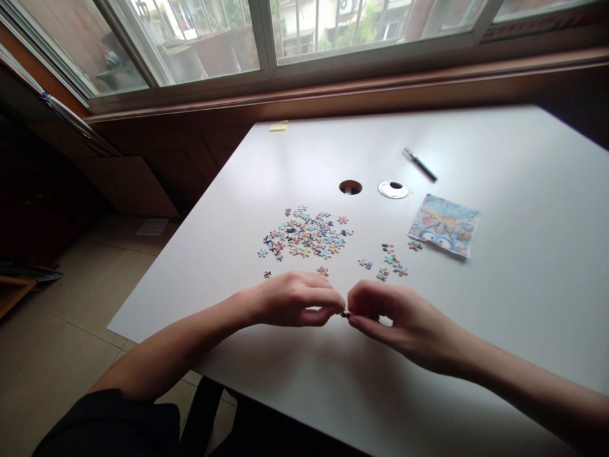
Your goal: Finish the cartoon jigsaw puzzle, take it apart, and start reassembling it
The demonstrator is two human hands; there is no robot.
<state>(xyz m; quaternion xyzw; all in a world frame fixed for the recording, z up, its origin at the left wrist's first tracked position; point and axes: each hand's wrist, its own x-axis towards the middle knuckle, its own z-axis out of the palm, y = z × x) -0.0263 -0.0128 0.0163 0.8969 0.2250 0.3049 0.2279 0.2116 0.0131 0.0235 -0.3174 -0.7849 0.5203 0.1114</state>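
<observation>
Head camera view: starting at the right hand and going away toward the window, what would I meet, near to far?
Right hand → small cluster of loose jigsaw pieces → round silver cable-hole cover → pen → yellow sticky note → window.
</observation>
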